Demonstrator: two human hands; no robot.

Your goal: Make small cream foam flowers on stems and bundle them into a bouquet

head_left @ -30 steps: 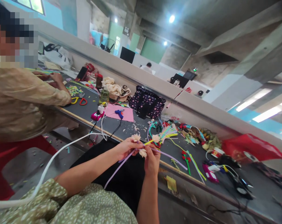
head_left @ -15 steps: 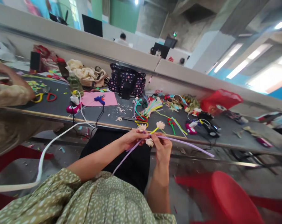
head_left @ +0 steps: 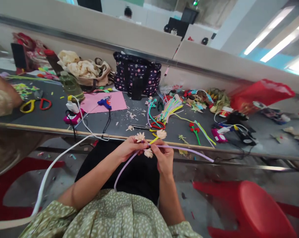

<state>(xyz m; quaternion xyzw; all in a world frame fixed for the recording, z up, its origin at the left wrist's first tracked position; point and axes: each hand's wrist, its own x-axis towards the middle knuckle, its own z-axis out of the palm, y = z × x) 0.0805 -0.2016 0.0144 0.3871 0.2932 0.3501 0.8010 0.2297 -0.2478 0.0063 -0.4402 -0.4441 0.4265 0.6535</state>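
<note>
Over the table's front edge, my left hand and my right hand are closed close together on a small pipe-cleaner flower spray. Three cream flowers show around the fingertips: one flower above my left hand, a second on a yellow stem, and a third below, between the hands. A lilac pipe cleaner runs out to the right past my right hand. Another lilac length curves down toward my lap. My fingers hide where the stems meet.
On the dark table lie scissors, a pipe-cleaner bundle, a blue glue gun on pink paper and a power strip. A white cable hangs at left. A co-worker's arm and a red stool flank me.
The view has shifted, so the table and its things appear larger. Both hands keep hold of the flower spray and sit slightly further left in the picture.
</note>
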